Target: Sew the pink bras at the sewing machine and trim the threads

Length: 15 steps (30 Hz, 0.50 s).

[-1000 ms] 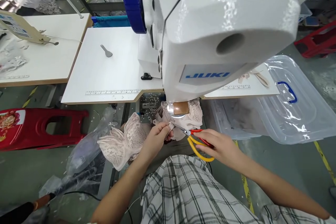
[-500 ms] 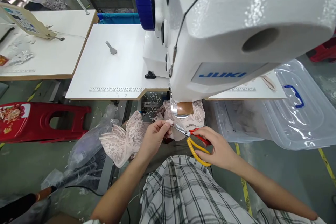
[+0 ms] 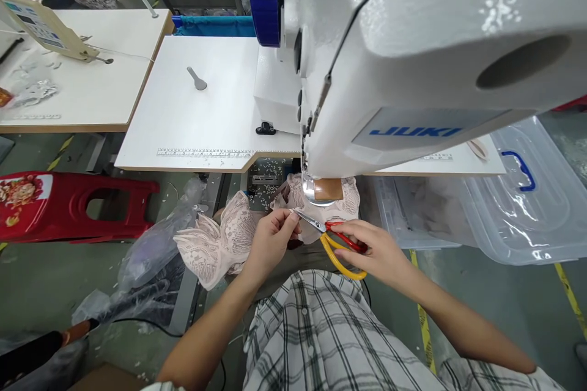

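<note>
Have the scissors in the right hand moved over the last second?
Yes, slightly leftward: judged against the fixed ruler left of the sewing machine, the scissors in the right hand now appear a little closer to it.

Left hand (image 3: pixel 271 237) and right hand (image 3: pixel 378 247), close together!
The left pinches at its fingertips (image 3: pixel 290 219), the right curls round, both forearms (image 3: pixel 220 321) slanting inward.
</note>
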Motion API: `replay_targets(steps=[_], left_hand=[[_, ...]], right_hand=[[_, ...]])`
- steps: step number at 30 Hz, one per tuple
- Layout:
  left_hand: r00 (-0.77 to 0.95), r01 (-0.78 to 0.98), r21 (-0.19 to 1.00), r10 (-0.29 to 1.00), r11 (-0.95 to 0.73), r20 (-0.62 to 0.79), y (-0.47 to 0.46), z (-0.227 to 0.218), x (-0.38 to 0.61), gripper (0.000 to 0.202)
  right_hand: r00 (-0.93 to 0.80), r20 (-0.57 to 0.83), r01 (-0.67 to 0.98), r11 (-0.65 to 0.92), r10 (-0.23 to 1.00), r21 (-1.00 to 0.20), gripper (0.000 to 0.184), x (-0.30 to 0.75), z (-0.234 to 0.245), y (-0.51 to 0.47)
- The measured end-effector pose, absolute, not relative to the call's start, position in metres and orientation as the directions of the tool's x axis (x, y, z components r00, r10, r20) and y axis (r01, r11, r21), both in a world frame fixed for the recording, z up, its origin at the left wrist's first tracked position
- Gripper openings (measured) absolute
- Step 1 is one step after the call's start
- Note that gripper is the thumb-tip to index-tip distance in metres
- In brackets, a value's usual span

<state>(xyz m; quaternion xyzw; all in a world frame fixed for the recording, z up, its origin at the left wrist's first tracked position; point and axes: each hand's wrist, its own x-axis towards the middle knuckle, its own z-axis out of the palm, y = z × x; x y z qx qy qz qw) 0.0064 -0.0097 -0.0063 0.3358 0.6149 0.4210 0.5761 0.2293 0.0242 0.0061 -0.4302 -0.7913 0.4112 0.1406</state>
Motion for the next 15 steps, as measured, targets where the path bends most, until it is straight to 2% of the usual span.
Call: replay_targets(steps=[4,9,12,15], left_hand=[[-0.136,-0.108,0.91,0.9,0.401,-0.413,-0.01,-0.006,0.008,0.034],[-0.117,-0.323,0.861,0.886,0.393,-0.449,-0.009,-0.006,0.009,0.035],[-0.092,-0.4,0.818,0.87,0.414,-0.485,-0.006,-0.008,0.011,0.036],[-0.061,-0.422,0.798,0.865,0.429,-0.498,-0.004,-0.007,0.015,0.041]], right_hand=[[-0.571,-0.129,0.573,0.282,0.81,-0.769,0.028,0.235,0.008,0.02],[-0.519,-0.122,0.662,0.308,0.846,-0.683,0.031,0.263,0.014,0.036],[-0.429,-0.037,0.781,0.35,0.903,-0.518,0.036,0.284,0.016,0.08],[-0.358,0.163,0.872,0.392,0.919,-0.292,0.035,0.294,0.02,0.123]])
